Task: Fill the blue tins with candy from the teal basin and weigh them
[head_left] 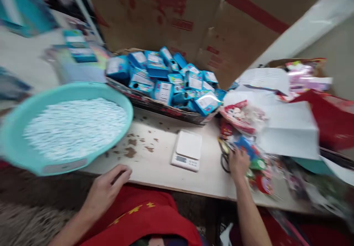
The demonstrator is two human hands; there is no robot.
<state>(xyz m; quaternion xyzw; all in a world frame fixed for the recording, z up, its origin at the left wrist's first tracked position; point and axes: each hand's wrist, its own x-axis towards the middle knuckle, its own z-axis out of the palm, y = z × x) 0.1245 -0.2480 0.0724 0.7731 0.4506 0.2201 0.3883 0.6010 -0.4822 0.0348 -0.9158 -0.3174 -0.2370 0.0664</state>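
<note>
My left hand [112,185] rests by the table's front edge, close to the turquoise plastic basket [110,91]. Its fingers are loosely bent, with a gap beside the thumb and nothing visible in them. Many small pale blue pieces [77,128] fill the basket. Reaching into a jumble of small bright packets [260,163], my right hand [239,163] is beside black-handled scissors [225,162]. Blur and the hand itself hide the fingertips, so a grip cannot be made out. A white digital scale [188,146] lies between my hands, nothing on its plate.
Behind the scale stands a low carton [171,112] heaped with blue boxes [163,91]. A large cardboard sheet [177,21] rises at the back. White papers [289,128] and a red-edged bag [239,117] crowd the right side. Brown worn patches [131,152] mark the tabletop.
</note>
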